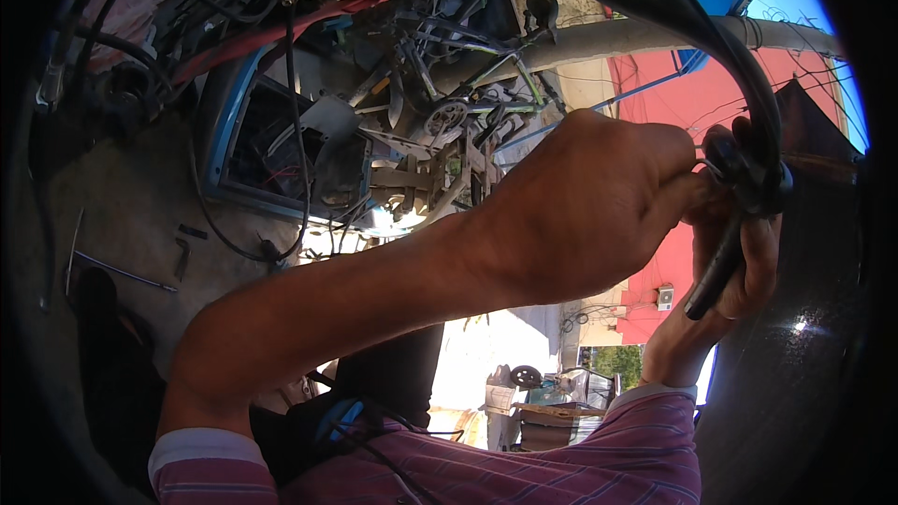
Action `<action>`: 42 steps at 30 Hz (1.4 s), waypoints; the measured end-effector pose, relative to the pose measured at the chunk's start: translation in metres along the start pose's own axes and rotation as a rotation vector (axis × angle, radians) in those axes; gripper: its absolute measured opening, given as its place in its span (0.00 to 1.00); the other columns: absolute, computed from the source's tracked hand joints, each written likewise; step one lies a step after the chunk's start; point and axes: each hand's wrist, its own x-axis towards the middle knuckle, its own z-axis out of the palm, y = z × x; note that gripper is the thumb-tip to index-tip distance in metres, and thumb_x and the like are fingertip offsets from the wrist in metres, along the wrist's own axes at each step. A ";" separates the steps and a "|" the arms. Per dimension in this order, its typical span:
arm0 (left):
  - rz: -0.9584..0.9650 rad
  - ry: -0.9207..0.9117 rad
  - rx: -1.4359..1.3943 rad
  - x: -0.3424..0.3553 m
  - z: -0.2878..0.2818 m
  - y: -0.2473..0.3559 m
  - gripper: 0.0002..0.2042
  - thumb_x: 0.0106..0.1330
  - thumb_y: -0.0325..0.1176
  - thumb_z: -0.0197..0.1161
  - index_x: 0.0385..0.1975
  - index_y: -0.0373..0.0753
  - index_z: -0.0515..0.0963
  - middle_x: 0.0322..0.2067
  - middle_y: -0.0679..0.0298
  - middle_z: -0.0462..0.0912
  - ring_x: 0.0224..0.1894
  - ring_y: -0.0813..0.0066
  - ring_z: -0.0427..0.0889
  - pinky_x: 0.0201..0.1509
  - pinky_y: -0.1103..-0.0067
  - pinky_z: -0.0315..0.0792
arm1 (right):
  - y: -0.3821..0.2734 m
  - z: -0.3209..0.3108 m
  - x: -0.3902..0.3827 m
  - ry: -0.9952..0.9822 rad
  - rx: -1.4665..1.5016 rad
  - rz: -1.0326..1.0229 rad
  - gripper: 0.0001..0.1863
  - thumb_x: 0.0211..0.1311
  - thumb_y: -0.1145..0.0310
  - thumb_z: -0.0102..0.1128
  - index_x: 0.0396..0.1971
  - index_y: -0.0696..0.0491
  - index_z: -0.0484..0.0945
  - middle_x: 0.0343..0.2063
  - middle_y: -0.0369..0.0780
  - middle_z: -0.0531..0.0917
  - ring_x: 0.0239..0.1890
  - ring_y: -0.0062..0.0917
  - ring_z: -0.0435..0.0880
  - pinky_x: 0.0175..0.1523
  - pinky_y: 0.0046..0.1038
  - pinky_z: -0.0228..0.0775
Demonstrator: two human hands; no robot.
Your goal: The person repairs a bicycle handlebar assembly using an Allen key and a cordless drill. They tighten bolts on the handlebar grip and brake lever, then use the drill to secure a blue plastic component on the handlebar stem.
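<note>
A bent black tube, like a bicycle handlebar [734,56], comes down at the upper right to a dark clamp fitting [769,185]. My left hand [599,206] reaches across the middle with fingers closed against this fitting; what its fingertips pinch is too small and hidden to make out. My right hand [756,266] is behind the tube, its fingers curled round the fitting and the short black bar [708,281] below it.
A jumble of metal frames and parts [449,112] lies beyond my left arm, beside a blue-edged metal casing [224,159]. Hanging cables [296,131], a red strap [234,47] and loose tools [182,252] are at left. A dark panel [786,383] stands at right.
</note>
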 end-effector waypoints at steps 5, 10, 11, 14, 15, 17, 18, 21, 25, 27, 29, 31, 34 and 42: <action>0.299 0.049 0.264 -0.002 0.004 -0.016 0.06 0.63 0.32 0.60 0.25 0.39 0.79 0.22 0.56 0.80 0.25 0.59 0.82 0.27 0.65 0.75 | -0.002 -0.007 -0.001 -0.168 -0.076 0.082 0.38 0.52 0.67 0.63 0.61 0.71 0.64 0.49 0.54 0.80 0.30 0.30 0.84 0.34 0.26 0.75; 0.401 0.006 0.422 -0.008 -0.003 -0.018 0.05 0.60 0.30 0.66 0.26 0.40 0.77 0.22 0.61 0.76 0.25 0.63 0.80 0.26 0.70 0.73 | 0.011 -0.006 -0.011 -0.244 -0.006 0.032 0.34 0.49 0.78 0.57 0.60 0.70 0.65 0.24 0.43 0.80 0.18 0.25 0.79 0.26 0.26 0.72; 0.438 0.012 0.415 -0.009 -0.002 -0.019 0.07 0.60 0.30 0.69 0.27 0.38 0.75 0.22 0.62 0.74 0.26 0.63 0.78 0.26 0.71 0.71 | 0.014 -0.004 -0.018 -0.240 0.059 0.024 0.34 0.49 0.80 0.55 0.61 0.70 0.64 0.21 0.41 0.79 0.17 0.24 0.79 0.24 0.26 0.72; 0.385 -0.015 0.336 -0.015 0.002 -0.022 0.07 0.59 0.29 0.69 0.29 0.38 0.77 0.24 0.62 0.76 0.27 0.65 0.79 0.26 0.72 0.72 | 0.018 -0.006 -0.041 -0.131 -0.022 0.089 0.32 0.52 0.77 0.59 0.59 0.71 0.65 0.20 0.41 0.78 0.15 0.23 0.78 0.21 0.24 0.69; 0.364 -0.050 0.346 -0.018 0.006 -0.024 0.06 0.59 0.29 0.69 0.30 0.37 0.77 0.24 0.62 0.77 0.27 0.65 0.80 0.27 0.72 0.72 | 0.019 -0.006 -0.048 -0.107 -0.048 0.103 0.31 0.52 0.77 0.60 0.59 0.71 0.66 0.20 0.41 0.79 0.14 0.22 0.78 0.20 0.23 0.69; 0.343 -0.106 0.387 -0.020 0.002 -0.018 0.06 0.59 0.28 0.69 0.32 0.36 0.78 0.26 0.62 0.78 0.28 0.65 0.80 0.27 0.72 0.72 | 0.012 -0.008 -0.048 -0.145 -0.052 0.101 0.35 0.47 0.76 0.60 0.58 0.71 0.67 0.29 0.44 0.82 0.20 0.22 0.81 0.26 0.21 0.70; 0.344 -0.124 0.364 -0.020 0.000 -0.016 0.07 0.58 0.28 0.69 0.33 0.35 0.80 0.28 0.61 0.80 0.28 0.64 0.81 0.27 0.72 0.73 | 0.008 -0.011 -0.050 -0.135 -0.045 0.163 0.37 0.43 0.76 0.62 0.59 0.71 0.68 0.36 0.47 0.84 0.27 0.23 0.84 0.33 0.21 0.73; 0.300 -0.138 0.332 -0.023 0.000 0.001 0.07 0.57 0.28 0.70 0.32 0.34 0.80 0.28 0.59 0.80 0.28 0.63 0.81 0.27 0.73 0.73 | 0.010 -0.012 -0.060 -0.037 -0.033 0.184 0.38 0.40 0.76 0.67 0.59 0.67 0.69 0.48 0.51 0.82 0.43 0.26 0.84 0.46 0.24 0.75; 0.253 -0.153 0.261 -0.036 0.004 0.005 0.07 0.58 0.28 0.71 0.31 0.34 0.80 0.26 0.57 0.80 0.26 0.61 0.81 0.26 0.72 0.72 | 0.012 -0.002 -0.071 0.149 -0.084 0.208 0.37 0.39 0.75 0.73 0.57 0.65 0.72 0.52 0.51 0.81 0.48 0.27 0.84 0.49 0.23 0.76; 0.178 -0.157 0.080 -0.036 0.008 0.013 0.06 0.61 0.30 0.69 0.30 0.36 0.80 0.23 0.60 0.78 0.24 0.61 0.80 0.25 0.71 0.70 | 0.009 -0.009 -0.067 0.092 -0.196 0.150 0.35 0.43 0.72 0.73 0.55 0.66 0.73 0.46 0.48 0.83 0.41 0.24 0.84 0.44 0.21 0.75; 0.148 -0.115 -0.029 -0.040 0.015 0.012 0.06 0.64 0.30 0.67 0.30 0.36 0.78 0.21 0.59 0.76 0.23 0.61 0.80 0.25 0.70 0.69 | 0.006 -0.015 -0.066 0.032 -0.294 0.125 0.33 0.46 0.69 0.71 0.54 0.67 0.73 0.39 0.44 0.84 0.35 0.21 0.84 0.40 0.20 0.74; 0.068 -0.140 -0.093 -0.041 0.014 0.016 0.06 0.67 0.32 0.62 0.33 0.35 0.78 0.22 0.54 0.78 0.24 0.56 0.81 0.27 0.67 0.71 | 0.008 0.002 -0.063 0.107 -0.256 0.034 0.32 0.49 0.68 0.70 0.53 0.69 0.73 0.37 0.42 0.83 0.35 0.19 0.82 0.40 0.19 0.71; -0.031 -0.138 -0.202 -0.044 0.011 0.018 0.07 0.68 0.32 0.59 0.34 0.35 0.78 0.21 0.51 0.79 0.24 0.53 0.82 0.28 0.65 0.73 | 0.011 0.003 -0.056 0.087 -0.197 -0.023 0.32 0.50 0.67 0.68 0.54 0.69 0.71 0.36 0.39 0.80 0.34 0.17 0.78 0.38 0.19 0.67; -0.101 -0.099 -0.366 -0.046 0.019 0.014 0.08 0.68 0.32 0.58 0.33 0.33 0.80 0.22 0.52 0.82 0.24 0.54 0.83 0.30 0.67 0.75 | 0.024 -0.012 -0.062 0.194 -0.142 -0.051 0.45 0.42 0.64 0.66 0.62 0.68 0.63 0.54 0.52 0.77 0.50 0.29 0.81 0.50 0.23 0.73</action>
